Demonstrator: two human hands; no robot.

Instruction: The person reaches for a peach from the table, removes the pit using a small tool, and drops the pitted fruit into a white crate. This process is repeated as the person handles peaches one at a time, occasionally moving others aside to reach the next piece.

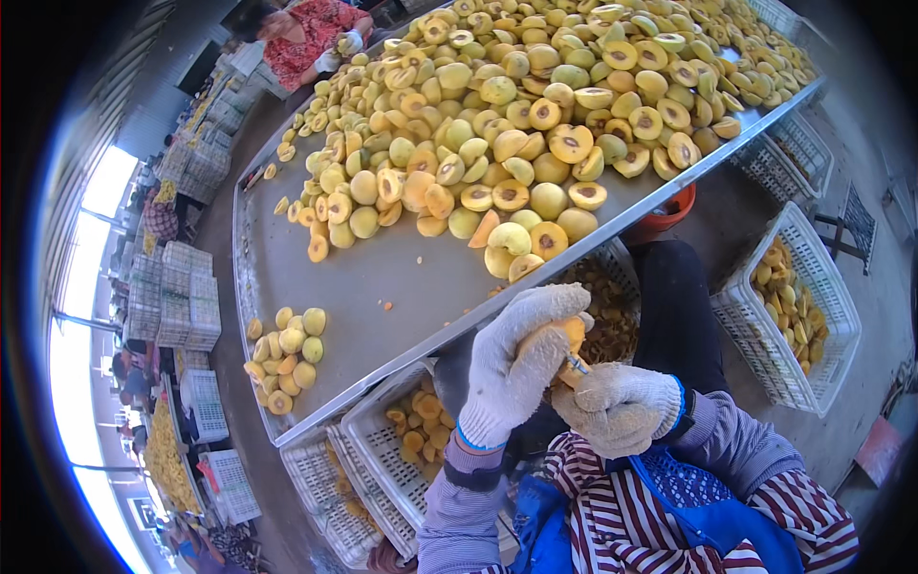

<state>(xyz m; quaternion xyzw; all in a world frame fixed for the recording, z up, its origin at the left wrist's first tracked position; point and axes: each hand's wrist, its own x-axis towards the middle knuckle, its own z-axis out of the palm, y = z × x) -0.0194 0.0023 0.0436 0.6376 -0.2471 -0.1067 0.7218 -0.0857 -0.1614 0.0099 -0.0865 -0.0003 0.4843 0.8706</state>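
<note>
My left hand (522, 359), in a white knit glove, grips a yellow peach half (571, 331) just past the table's near edge. My right hand (620, 410), gloved too and soiled at the fingers, is closed around a small hand tool (576, 366). Only a bit of the tool's metal shows, against the fruit; its handle is hidden in the glove. Before me a metal-topped table (344, 301) bears a large heap of halved peaches (502, 136), many with brown pit cavities facing up. A smaller group of peach halves (287, 355) lies at its left corner.
Below my hands sits a container of brownish scraps (609, 326). White plastic crates of peach halves stand at left (387, 430) and right (825, 344). A red bucket (663, 215) is under the table edge. Another person (315, 43) in gloves works across the table; stacked crates (176, 294) stand behind.
</note>
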